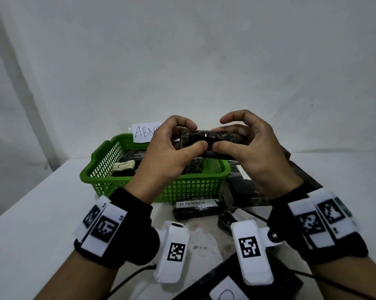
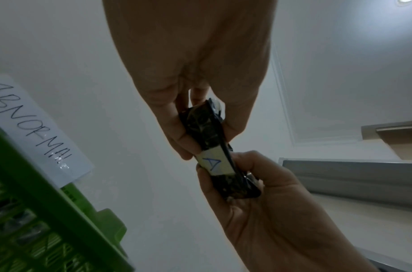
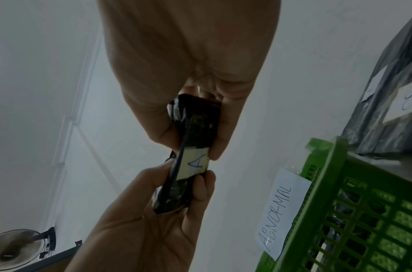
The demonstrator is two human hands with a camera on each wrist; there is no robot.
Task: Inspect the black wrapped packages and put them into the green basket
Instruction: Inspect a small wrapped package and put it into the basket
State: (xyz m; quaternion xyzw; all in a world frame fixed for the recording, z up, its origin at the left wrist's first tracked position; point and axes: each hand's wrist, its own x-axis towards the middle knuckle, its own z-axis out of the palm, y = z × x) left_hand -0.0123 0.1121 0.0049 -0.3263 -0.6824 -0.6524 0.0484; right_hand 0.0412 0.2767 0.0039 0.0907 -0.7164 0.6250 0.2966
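Observation:
Above the green basket [image 1: 96, 161] both of my hands hold one black wrapped package [image 1: 206, 140]. My left hand [image 1: 193, 137] pinches its left end between thumb and fingers. At the other end, my right hand [image 1: 221, 134] grips it the same way, index finger raised and curled. In the left wrist view the package [image 2: 207, 132] shows a pale label marked "A" [image 2: 214, 163], with the left hand [image 2: 200, 128] above and the right hand [image 2: 226, 176] below. The right wrist view shows the same package [image 3: 195, 121] and label [image 3: 197, 162], right hand [image 3: 193, 132] on top.
Several black packages lie in the basket, one with a pale label [image 1: 123, 166]. A paper sign reading "ABNORMAL" [image 1: 146, 132] hangs on its far rim. A package labelled "IN PROGRESS" [image 1: 195, 207] lies in front, more black packages [image 1: 243, 187] to the right, another [image 1: 226, 293] nearest me.

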